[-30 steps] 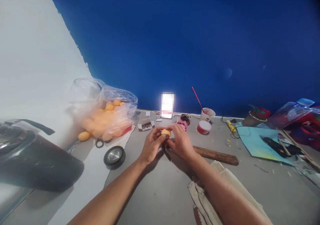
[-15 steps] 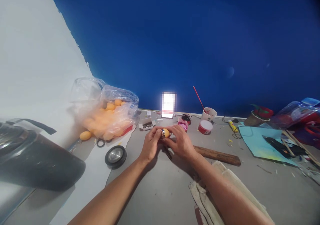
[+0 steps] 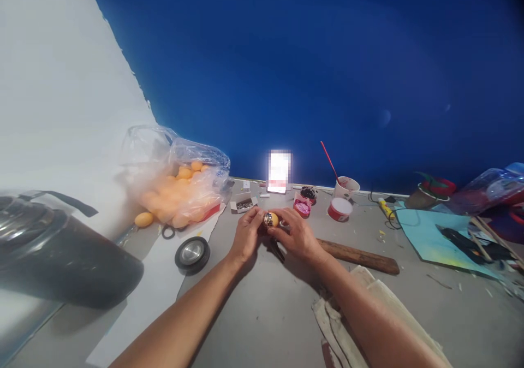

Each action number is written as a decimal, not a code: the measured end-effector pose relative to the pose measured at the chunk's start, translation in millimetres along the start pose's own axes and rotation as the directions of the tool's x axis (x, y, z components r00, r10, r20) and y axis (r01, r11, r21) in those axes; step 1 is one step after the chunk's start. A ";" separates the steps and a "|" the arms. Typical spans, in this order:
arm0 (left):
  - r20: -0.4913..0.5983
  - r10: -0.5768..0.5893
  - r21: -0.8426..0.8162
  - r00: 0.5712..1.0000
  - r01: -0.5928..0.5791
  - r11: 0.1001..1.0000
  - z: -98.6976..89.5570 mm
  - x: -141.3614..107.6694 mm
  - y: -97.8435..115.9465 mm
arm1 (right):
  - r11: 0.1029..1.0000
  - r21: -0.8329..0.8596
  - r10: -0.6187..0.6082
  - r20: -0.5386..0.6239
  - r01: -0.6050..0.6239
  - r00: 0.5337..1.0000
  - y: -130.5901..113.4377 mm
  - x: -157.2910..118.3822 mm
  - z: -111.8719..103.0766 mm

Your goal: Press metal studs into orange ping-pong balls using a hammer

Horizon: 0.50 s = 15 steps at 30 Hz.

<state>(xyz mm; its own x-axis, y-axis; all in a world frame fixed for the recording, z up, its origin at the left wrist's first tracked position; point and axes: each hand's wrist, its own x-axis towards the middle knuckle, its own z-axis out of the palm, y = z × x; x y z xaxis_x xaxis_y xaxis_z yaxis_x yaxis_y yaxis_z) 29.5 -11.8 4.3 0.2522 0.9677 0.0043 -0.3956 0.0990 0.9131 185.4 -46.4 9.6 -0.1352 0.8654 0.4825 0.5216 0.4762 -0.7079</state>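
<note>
Both hands meet over the table around one orange ball (image 3: 274,220), the size of a ping-pong ball, with rows of shiny metal studs on its left side. My left hand (image 3: 246,237) pinches the studded side between thumb and fingers. On the other side, my right hand (image 3: 297,234) has its fingers closed round the ball. Beneath them lies what looks like a hammer, its wooden handle (image 3: 360,256) reaching right and its dark metal end partly hidden. Just beyond my left hand is a small open box (image 3: 243,205) of tiny metal pieces.
At left stand a dark bottle (image 3: 77,253) and a plastic bag (image 3: 180,188) of orange balls. A bright phone (image 3: 279,171) leans at the back. Rightward are a paper cup (image 3: 347,187), a red-and-white tub (image 3: 339,209), a folded cloth (image 3: 344,324) and a blue sheet (image 3: 426,231).
The ball has turned slightly between my fingers, so more of its studded side shows. Both hands keep their hold. The whole view has shifted a little.
</note>
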 end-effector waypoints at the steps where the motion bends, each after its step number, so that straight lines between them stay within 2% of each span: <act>1: 0.016 0.002 -0.001 1.000 -0.002 1.000 0.0 0.0 -0.2 | 0.999 0.037 0.019 0.005 -0.019 1.000 -0.1 0.4 -0.1; 5: 0.078 0.029 0.023 0.997 -0.031 0.999 -1.0 -0.9 -1.8 | 0.968 0.213 0.134 0.021 -0.135 0.991 -2.6 1.3 -1.1; 10: 0.068 0.015 0.050 0.998 -0.019 0.999 -2.3 -2.2 -4.7 | 0.874 0.382 0.319 0.015 -0.300 0.948 -3.4 1.4 -1.9; 15: 0.047 0.001 0.052 0.999 -0.004 0.999 -0.6 -3.5 -6.2 | 0.812 0.480 0.351 0.057 -0.334 0.935 -1.0 2.0 -1.4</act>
<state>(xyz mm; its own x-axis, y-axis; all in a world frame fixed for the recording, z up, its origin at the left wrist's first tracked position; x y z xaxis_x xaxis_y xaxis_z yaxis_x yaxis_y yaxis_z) 30.5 -15.6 -1.6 0.2931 0.9558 0.0249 -0.3505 0.0832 0.9329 185.8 -45.3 12.0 0.0082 0.9848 0.1734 0.0643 0.1725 -0.9829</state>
